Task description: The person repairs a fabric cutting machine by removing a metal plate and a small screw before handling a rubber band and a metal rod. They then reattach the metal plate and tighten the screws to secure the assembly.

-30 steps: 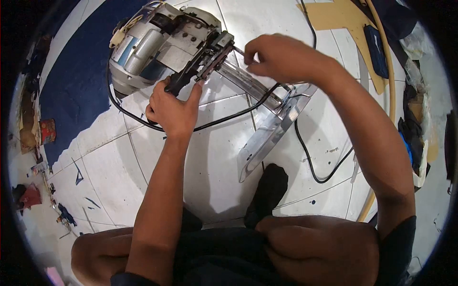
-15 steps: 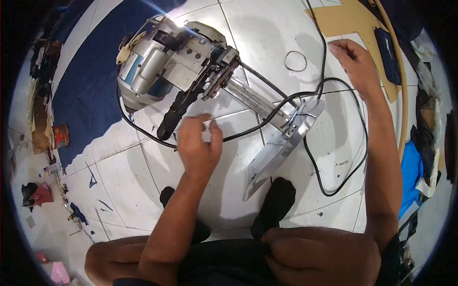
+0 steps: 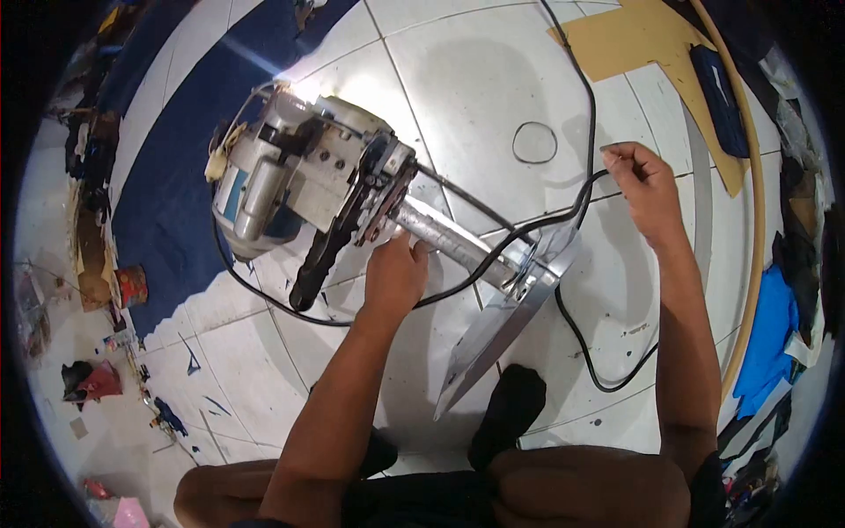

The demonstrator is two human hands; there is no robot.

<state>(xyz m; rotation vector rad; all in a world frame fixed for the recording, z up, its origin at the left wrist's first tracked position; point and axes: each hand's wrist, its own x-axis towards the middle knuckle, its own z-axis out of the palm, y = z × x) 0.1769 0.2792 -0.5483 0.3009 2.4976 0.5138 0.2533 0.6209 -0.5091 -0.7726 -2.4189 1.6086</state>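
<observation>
A straight-knife cloth cutting machine lies tipped on its side on the tiled floor, its flat metal base plate standing on edge. My left hand is at the underside of its metal column, close to the black handle. The fingers are curled, with the tips partly hidden by the machine. My right hand is off to the right, above the floor, thumb and forefinger pinched together. What they hold, if anything, is too small to make out. A black power cable runs across the machine and passes by this hand.
Dark blue fabric covers the floor at left. A thin dark ring lies on the tiles. Brown card, a dark blue pouch and a long curved tan tube are at right. My feet are near the base plate.
My left hand has moved right, from beside the handle to the column. My right hand is lower in view, near the cable. The machine appears shifted down and left, with its base plate turned steeper.
</observation>
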